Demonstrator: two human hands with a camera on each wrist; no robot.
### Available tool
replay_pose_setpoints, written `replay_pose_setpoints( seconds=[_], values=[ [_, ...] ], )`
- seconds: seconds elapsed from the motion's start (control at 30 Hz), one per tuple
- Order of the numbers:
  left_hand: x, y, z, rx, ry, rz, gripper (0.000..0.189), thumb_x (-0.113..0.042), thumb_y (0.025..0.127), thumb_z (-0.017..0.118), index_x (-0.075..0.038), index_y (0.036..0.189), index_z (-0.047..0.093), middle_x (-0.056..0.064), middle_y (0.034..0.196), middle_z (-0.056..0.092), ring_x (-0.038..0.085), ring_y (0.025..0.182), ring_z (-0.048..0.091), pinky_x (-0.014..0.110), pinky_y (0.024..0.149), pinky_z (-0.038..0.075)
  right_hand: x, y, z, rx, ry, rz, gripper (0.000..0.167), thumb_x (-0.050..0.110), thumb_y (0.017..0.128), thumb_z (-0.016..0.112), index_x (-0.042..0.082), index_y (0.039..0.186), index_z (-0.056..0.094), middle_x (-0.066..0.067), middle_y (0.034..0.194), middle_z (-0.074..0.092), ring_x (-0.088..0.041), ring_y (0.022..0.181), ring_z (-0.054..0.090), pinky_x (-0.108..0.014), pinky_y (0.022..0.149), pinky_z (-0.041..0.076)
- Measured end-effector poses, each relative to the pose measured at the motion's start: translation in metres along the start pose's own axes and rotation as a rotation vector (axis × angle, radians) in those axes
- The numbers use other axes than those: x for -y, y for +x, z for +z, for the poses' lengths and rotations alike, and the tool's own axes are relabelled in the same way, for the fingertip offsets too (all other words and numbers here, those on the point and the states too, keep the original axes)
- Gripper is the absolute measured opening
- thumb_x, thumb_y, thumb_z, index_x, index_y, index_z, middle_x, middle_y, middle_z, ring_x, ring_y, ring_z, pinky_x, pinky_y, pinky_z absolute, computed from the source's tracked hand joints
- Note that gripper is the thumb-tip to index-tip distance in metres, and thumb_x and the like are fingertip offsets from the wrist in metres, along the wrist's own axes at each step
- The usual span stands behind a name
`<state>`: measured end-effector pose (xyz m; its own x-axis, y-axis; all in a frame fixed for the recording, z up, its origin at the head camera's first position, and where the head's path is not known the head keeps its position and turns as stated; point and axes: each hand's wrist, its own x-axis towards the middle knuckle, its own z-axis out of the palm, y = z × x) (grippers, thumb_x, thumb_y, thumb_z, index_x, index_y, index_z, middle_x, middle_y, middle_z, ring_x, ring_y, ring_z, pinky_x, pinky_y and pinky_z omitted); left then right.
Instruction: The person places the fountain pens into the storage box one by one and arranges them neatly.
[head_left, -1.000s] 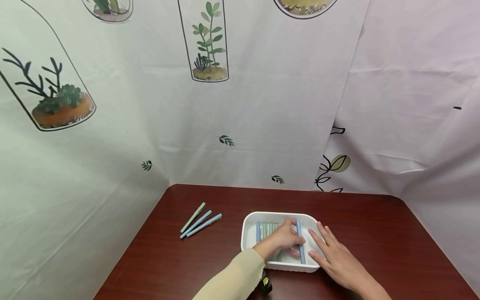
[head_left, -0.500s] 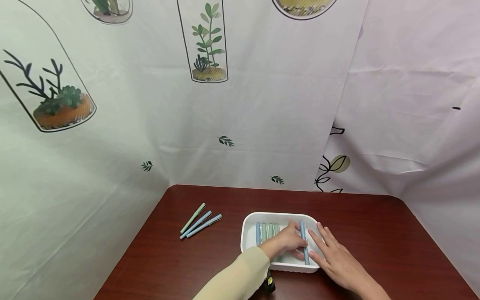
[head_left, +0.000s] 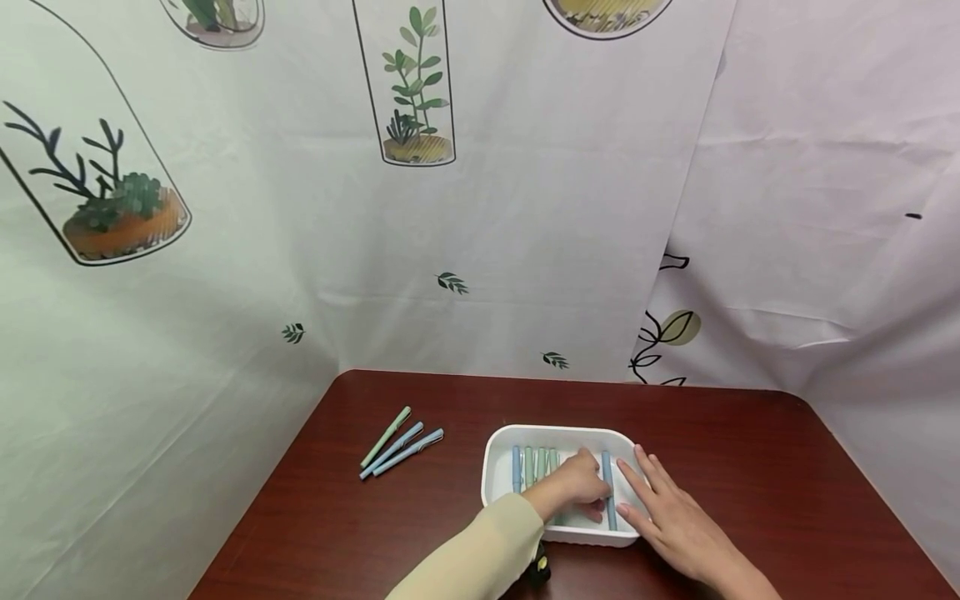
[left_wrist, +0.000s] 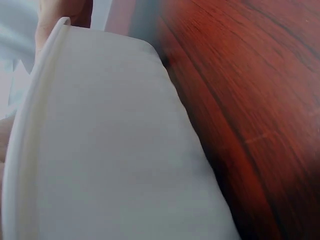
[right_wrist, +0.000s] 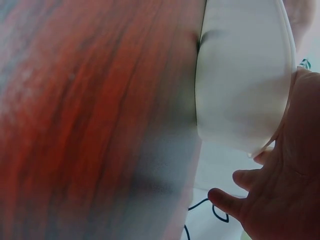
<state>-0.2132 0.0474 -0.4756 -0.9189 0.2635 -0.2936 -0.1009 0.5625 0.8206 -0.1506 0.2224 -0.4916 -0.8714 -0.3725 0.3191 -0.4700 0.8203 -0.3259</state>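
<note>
In the head view my left hand (head_left: pixel 576 485) reaches into a white plastic tray (head_left: pixel 498 443), its fingertips on a blue capped pen (head_left: pixel 607 467) lying lengthwise near the tray's right end. Its other fingers are partly hidden. Left of the hand, a blue pen (head_left: pixel 517 469) and several green pens (head_left: pixel 542 462) lie side by side in the tray, partly covered by the wrist. My right hand (head_left: pixel 671 517) rests at the tray's right rim with fingers straight and spread. The right wrist view shows the right hand (right_wrist: pixel 280 160) against the tray's outer wall (right_wrist: pixel 240 80).
One green pen (head_left: pixel 386 437) and two blue pens (head_left: pixel 408 452) lie slanted on the dark red table (head_left: pixel 315 517), left of the tray. A small black object (head_left: pixel 538 568) shows beneath the left sleeve (head_left: pixel 480 542). White printed fabric (head_left: pixel 495 225) hangs behind the table.
The blue pen under my left hand has shifted slightly right and now lies lower in the tray. The left index finger has drawn back from the pen's upper end. My right hand stays put.
</note>
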Motion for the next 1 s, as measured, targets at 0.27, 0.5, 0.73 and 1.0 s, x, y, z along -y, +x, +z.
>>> replay_pose_setpoints(
  seconds=[0.27,0.5,0.73,1.0],
  values=[
    [-0.001,-0.011,-0.009,0.014,0.135,0.037,0.039,-0.007,0.089,0.071,0.003,0.123,0.055,0.007,0.059,0.063,0.018,0.046,0.064,0.025,0.050,0.053,0.000,0.001,-0.002,0.000,0.005,0.009,0.062,0.044,0.101,0.060,0.015,0.154,0.046,-0.021,0.162,0.032,-0.051,0.142,0.037,-0.067,0.100,0.043],
    [0.003,-0.021,-0.029,-0.008,0.219,0.153,0.032,-0.012,0.090,0.073,-0.007,0.118,0.057,-0.002,0.065,0.060,0.012,0.048,0.062,0.024,0.049,0.049,0.001,0.002,-0.002,0.015,0.009,0.029,0.062,0.045,0.100,0.060,0.016,0.154,0.046,-0.021,0.162,0.031,-0.051,0.142,0.036,-0.067,0.101,0.042],
    [0.006,-0.033,-0.062,-0.101,0.346,0.323,0.036,-0.020,0.091,0.074,-0.008,0.122,0.060,-0.009,0.079,0.061,0.003,0.062,0.053,0.021,0.058,0.044,0.001,0.002,-0.003,0.038,0.021,0.047,0.063,0.047,0.101,0.059,0.017,0.154,0.045,-0.020,0.163,0.030,-0.050,0.143,0.034,-0.068,0.100,0.042],
    [0.009,-0.048,-0.093,-0.141,0.491,0.428,0.042,-0.027,0.097,0.069,-0.014,0.135,0.059,-0.001,0.119,0.070,0.013,0.106,0.067,0.029,0.086,0.055,0.001,0.001,0.000,0.031,0.022,0.035,0.063,0.046,0.100,0.060,0.016,0.154,0.045,-0.020,0.163,0.030,-0.051,0.143,0.035,-0.066,0.101,0.042]
  ],
)
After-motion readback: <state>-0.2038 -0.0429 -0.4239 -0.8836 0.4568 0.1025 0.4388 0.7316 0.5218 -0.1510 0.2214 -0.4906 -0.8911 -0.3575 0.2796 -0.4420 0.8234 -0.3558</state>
